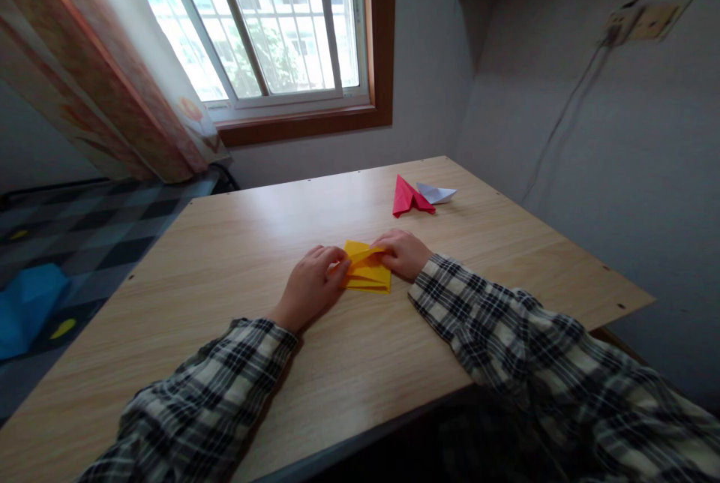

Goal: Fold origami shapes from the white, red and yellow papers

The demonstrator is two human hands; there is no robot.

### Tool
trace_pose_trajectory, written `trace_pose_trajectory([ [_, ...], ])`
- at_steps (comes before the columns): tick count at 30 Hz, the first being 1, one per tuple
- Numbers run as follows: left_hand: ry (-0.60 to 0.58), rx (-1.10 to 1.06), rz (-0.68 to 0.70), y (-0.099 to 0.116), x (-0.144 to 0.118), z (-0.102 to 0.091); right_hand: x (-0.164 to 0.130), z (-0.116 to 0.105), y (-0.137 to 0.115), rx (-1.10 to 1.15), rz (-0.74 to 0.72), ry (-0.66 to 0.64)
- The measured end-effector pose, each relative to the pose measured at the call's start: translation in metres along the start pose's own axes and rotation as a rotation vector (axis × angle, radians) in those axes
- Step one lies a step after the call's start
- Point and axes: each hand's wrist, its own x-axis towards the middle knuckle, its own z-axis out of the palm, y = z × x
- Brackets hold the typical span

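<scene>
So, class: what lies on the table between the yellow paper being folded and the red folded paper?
Nothing: in the head view, only bare table separates the yellow paper from the red folded paper.

No text, label, brand, number or sign can be read here. The yellow paper, the red paper and the white paper on the table have plain faces. The wall socket shows no marking that is readable. The curtain has only a pattern.
</scene>
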Motion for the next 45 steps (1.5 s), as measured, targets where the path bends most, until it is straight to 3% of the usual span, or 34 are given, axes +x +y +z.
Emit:
trace_pose_trajectory([
  [6,-0.086,-0.018,-0.029,-0.002,0.0,0.001,0.0,-0.003,-0.003,-0.051,0.01,0.007],
  [13,-0.121,0.015,0.045,-0.001,0.001,-0.001,-0.001,-0.008,-0.01,-0.069,0.026,0.0],
  [27,-0.123,0.007,-0.048,-0.002,0.002,-0.001,-0.001,-0.009,-0.013,-0.012,0.023,0.015],
  [45,-0.103,-0.06,-0.072,-0.002,0.001,0.002,0.001,-0.006,-0.012,-0.023,0.062,0.022],
])
